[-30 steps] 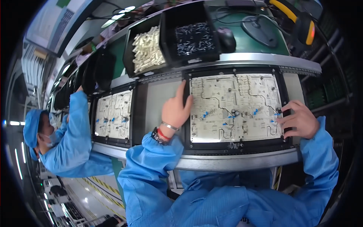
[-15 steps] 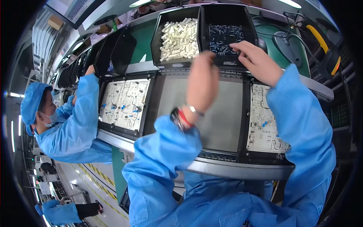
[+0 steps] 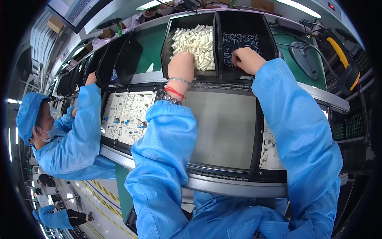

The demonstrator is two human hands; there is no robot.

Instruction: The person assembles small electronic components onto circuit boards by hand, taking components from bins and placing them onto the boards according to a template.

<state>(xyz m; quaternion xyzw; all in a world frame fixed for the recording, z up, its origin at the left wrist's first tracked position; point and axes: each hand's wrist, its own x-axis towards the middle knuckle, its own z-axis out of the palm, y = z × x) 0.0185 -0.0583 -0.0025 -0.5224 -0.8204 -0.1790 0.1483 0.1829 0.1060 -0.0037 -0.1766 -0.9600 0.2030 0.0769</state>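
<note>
My left hand (image 3: 182, 65) reaches over the front wall of a black bin (image 3: 164, 59) and dips into a heap of off-white, oblong small parts (image 3: 201, 42). Its fingers are bent down behind the back of the hand and hidden. In the neighbouring black bin (image 3: 270, 44), my right hand (image 3: 248, 60) is at the small dark parts (image 3: 238, 40). Those fingers are curled in and closed together; whatever lies between them is too small to make out.
Circuit boards in black frames lie on the conveyor, one at left (image 3: 129, 113) and one at right (image 3: 270, 153), partly under my sleeve. A grey plate (image 3: 223, 127) lies between them. A yellow-black handheld tool (image 3: 340, 55) stands far right. A co-worker (image 3: 67, 139) works at left.
My left hand has moved left and down into the bin of off-white parts. My right hand has shifted slightly left, and its fingers have curled closed among the dark parts.
</note>
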